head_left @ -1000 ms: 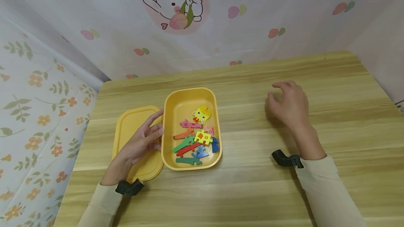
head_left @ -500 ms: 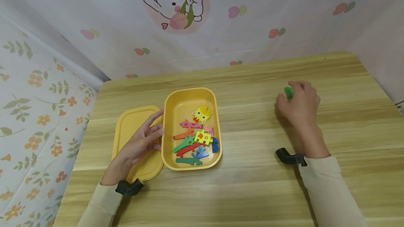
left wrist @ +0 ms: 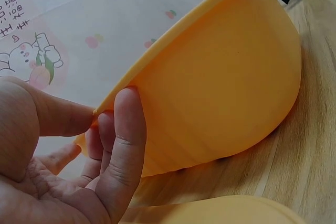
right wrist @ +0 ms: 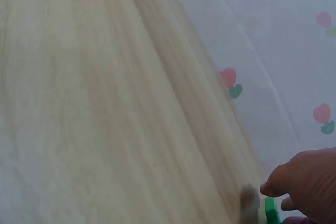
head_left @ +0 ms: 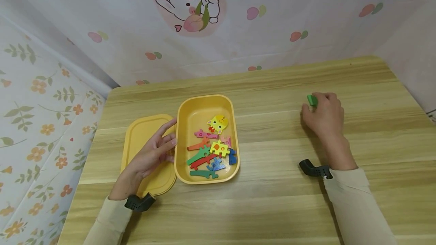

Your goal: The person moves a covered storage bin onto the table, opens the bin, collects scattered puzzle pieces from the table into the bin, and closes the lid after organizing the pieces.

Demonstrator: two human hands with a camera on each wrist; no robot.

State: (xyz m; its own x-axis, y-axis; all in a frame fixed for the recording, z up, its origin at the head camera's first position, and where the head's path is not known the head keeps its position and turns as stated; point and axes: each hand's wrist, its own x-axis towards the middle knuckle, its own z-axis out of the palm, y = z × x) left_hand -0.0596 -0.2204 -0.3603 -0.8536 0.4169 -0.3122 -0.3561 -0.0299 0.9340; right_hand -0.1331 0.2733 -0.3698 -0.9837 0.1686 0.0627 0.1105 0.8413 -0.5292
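Two hands are out on the table (head_left: 272, 207) in the head view. The left hand (head_left: 150, 154) lies with relaxed, straight fingers on the yellow lid (head_left: 141, 135), fingertips touching the side of the yellow tray (head_left: 204, 103) just beside it. The tray holds a pile of colourful puzzle pieces (head_left: 211, 150). Well apart, off to the right side of the table, the right hand (head_left: 323, 114) is curled round a small green piece (head_left: 312, 100), which pokes out past the fingers.

Left wrist view: the left hand (left wrist: 68, 161) is loose, its fingers (left wrist: 128, 129) resting against the tray's (left wrist: 226, 87) outer wall just under the rim, with the lid (left wrist: 226, 211) below.

Right wrist view is blurry, but the right hand (right wrist: 307, 182) shows in the corner, pinching the green piece (right wrist: 271, 211) low over the table (right wrist: 105, 119).
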